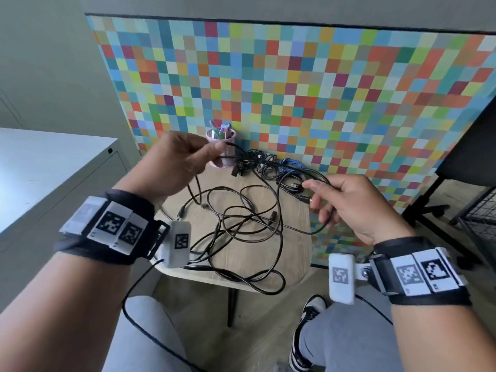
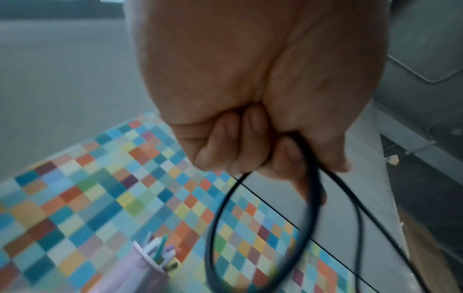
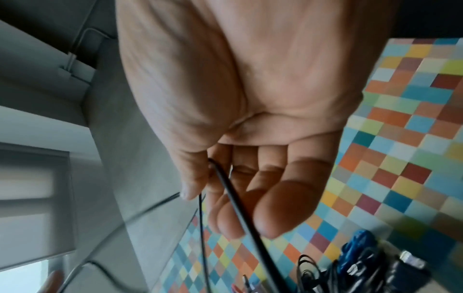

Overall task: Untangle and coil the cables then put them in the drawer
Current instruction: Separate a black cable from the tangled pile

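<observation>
2 hands (image 1: 177, 162) (image 1: 357, 205) pinching thin black cable (image 2: 310, 198) (glossy, looped), round wooden table (image 1: 292, 253)

- The right hand (image 3: 250, 119) is seen palm-up, its fingers (image 3: 273, 214) loosely curled.
- A black cable (image 3: 235, 200) is pinched between thumb and forefinger and runs down past the fingertips.
- A checkered panel (image 3: 400, 138) of many colours is seen behind.
- Tangled black and blue cables (image 3: 360, 263) are heaped at lower right.
</observation>
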{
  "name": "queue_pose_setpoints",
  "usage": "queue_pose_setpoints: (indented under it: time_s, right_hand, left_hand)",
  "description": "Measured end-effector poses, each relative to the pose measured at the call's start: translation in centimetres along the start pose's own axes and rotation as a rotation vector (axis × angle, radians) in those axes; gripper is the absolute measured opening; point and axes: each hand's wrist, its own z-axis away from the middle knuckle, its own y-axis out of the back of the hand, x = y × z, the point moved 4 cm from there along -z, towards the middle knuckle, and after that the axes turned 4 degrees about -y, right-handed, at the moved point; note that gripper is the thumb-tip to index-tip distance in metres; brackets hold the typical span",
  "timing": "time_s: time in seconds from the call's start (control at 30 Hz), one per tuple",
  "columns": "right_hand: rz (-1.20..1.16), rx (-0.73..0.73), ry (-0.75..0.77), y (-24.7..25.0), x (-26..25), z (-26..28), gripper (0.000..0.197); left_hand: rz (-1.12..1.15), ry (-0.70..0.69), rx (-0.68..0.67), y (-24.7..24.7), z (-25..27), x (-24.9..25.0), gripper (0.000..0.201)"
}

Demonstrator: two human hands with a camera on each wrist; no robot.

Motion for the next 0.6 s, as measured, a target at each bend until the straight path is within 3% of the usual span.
queue_pose_setpoints:
  time_s: [0.13,0.23,0.33,0.5,0.6]
  right_hand:
    - [0.013,0.158,-0.008,2.3,1.3,-0.5,0.022]
    - [0.011,0.372,0.024,4.7,1.5,-0.6,0.013]
    - [0.046,0.410,0.058,5.8,1.5,-0.6,0.005]
    - [0.047,0.241,-0.021,4.8,0.7,-0.6,0.035]
    - [0.129,0.252,0.028,4.1,-0.1,-0.5,0.033]
  left_hand:
    - [-0.125,0.041,0.332,4.2,0.3,-1.5,0.057]
    - [-0.187,0.078,0.419,6.2,1.1,-1.9,0.069]
    - [-0.239,0.111,0.300,5.9,1.5,-2.1,0.072]
    - [-0.469,0.142,0.036,1.8,1.4,-2.5,0.040]
    - [-0.489,0.095,-0.106,-2.0,1.5,-2.1,0.031]
